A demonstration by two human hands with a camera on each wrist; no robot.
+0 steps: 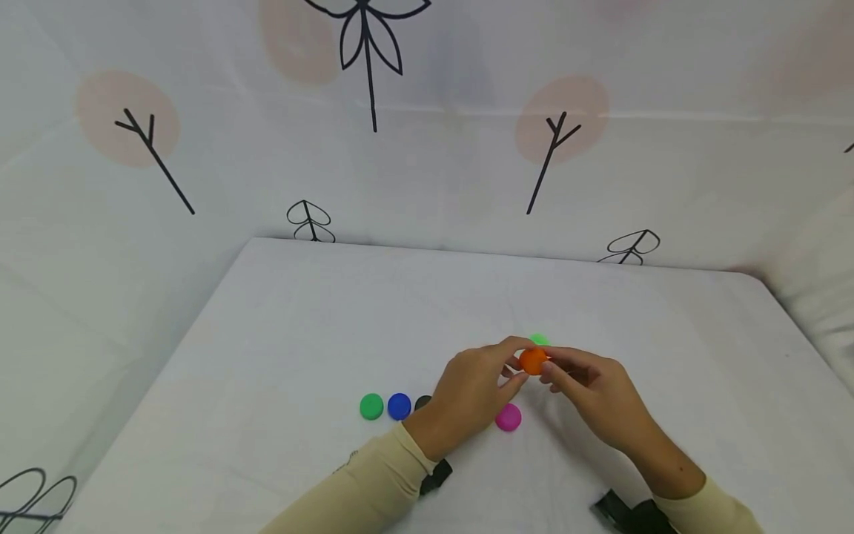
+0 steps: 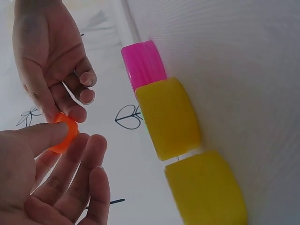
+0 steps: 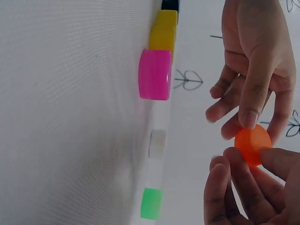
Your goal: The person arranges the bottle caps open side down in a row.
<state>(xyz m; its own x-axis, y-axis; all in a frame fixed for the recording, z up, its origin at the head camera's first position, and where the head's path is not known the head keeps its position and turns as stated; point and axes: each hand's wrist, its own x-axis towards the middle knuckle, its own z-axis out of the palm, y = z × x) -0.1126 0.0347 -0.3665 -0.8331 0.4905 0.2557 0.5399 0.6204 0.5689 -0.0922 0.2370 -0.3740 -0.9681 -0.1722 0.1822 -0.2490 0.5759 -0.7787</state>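
My left hand [image 1: 475,386] and right hand [image 1: 603,400] meet above the white table in the head view. Between their fingertips they pinch a small orange disc [image 1: 534,362], one hand at each side. The left wrist view shows the left thumb lying across the orange disc [image 2: 68,133]. Seen from the right wrist, the right thumb and fingers hold the lower edge of the disc [image 3: 253,144]. A magenta disc [image 1: 508,417] lies on the table below the hands, and a light green disc [image 1: 539,340] is partly hidden behind them.
Left of the left forearm lie a green disc [image 1: 371,406], a blue disc [image 1: 399,406] and a partly covered black disc [image 1: 423,402]. Two yellow discs [image 2: 169,119] show in the left wrist view, a white disc [image 3: 157,144] in the right. Patterned cloth [image 1: 440,178] surrounds the table.
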